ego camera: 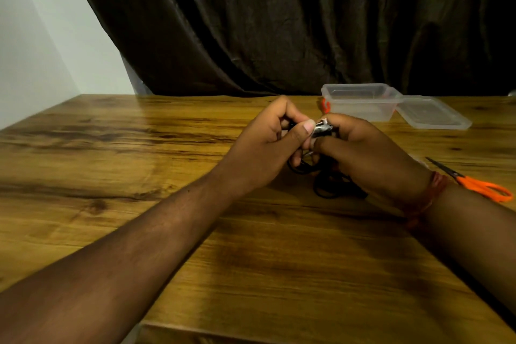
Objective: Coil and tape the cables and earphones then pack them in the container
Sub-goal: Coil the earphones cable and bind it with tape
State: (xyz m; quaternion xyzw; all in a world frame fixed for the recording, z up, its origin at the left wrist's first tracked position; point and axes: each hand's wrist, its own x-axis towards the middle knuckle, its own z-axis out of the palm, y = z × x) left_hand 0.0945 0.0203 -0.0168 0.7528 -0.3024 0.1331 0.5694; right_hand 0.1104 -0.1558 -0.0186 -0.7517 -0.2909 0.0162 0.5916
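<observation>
Left hand (268, 137): curled above the worktop (117, 153), thumb pressed down on a shiny strip of tape (321, 129) over the black cable (324, 176).
Right hand (363, 148): curled round the same bundle from the other side, fingertips meeting the left thumb at the tape.
Cable: pinched between both hands, loose loops hanging to the worktop just below.
Step in hand: apparently binding the coil; best done by keeping the loops squeezed tight, pulling the tape taut round them and pressing its end flat so nothing springs open.
Container (360, 102): clear plastic tub at the far edge, open, something orange showing at its left end, contents otherwise hard to tell.
Lid (432, 113): lying flat, touching the tub's right side.
Scissors (474, 183): orange-handled, beside the right wrist.
</observation>
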